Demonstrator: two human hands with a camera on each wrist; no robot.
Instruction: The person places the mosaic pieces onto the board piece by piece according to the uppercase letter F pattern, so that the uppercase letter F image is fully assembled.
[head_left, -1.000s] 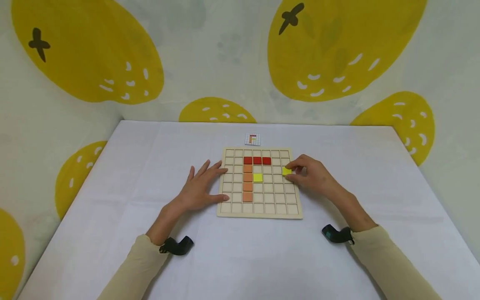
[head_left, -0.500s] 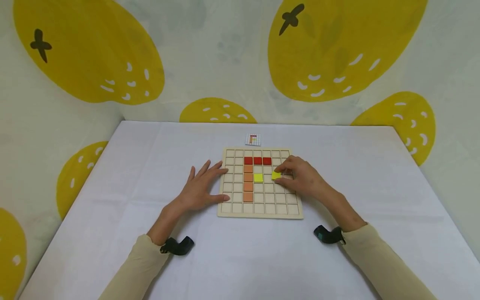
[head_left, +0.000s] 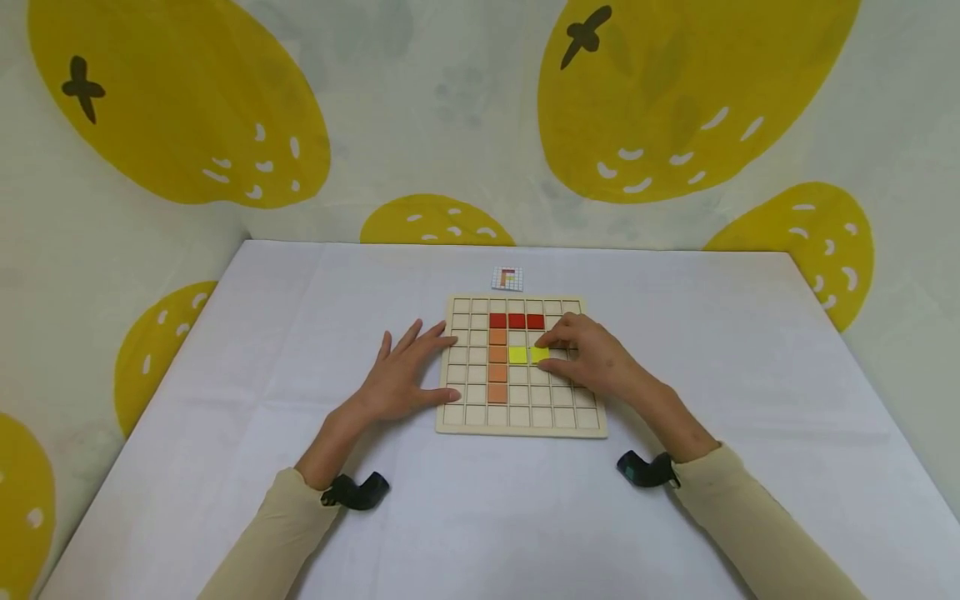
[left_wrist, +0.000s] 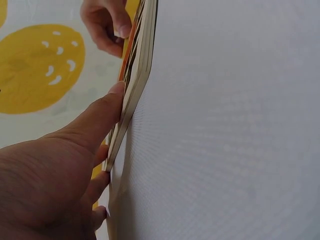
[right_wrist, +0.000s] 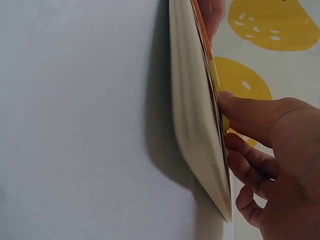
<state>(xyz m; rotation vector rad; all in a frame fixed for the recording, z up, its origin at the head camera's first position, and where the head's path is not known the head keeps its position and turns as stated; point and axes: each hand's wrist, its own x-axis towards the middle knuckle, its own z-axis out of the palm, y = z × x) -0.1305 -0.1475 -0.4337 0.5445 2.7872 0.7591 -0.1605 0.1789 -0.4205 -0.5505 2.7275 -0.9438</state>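
In the head view a pale wooden grid board [head_left: 520, 432] lies on the table. My left hand [head_left: 399, 379] rests on its left edge, fingers spread and thumb on the border. With thumb and fingers, my right hand [head_left: 597, 357] pinches a square yellow tile [head_left: 537, 356] at a cell beside another yellow tile [head_left: 517, 356]. Whether the held tile is fully seated cannot be told. Three red tiles [head_left: 517, 321] form a row near the top; several orange tiles [head_left: 497, 373] run down below the leftmost. The right wrist view shows the thumb [right_wrist: 250, 115] against the yellow tile's side.
A small card [head_left: 507, 278] printed with a coloured grid pattern lies behind the board. White cloth [head_left: 480, 517] covers the table. Behind stands a backdrop [head_left: 442, 108] with large yellow fruit prints. A black wrist camera [head_left: 358, 492] sits on the left wrist, another [head_left: 647, 469] on the right.
My right hand has moved left across the board with the yellow tile, from the right edge to the cell beside the other yellow tile. The left hand has stayed in place.
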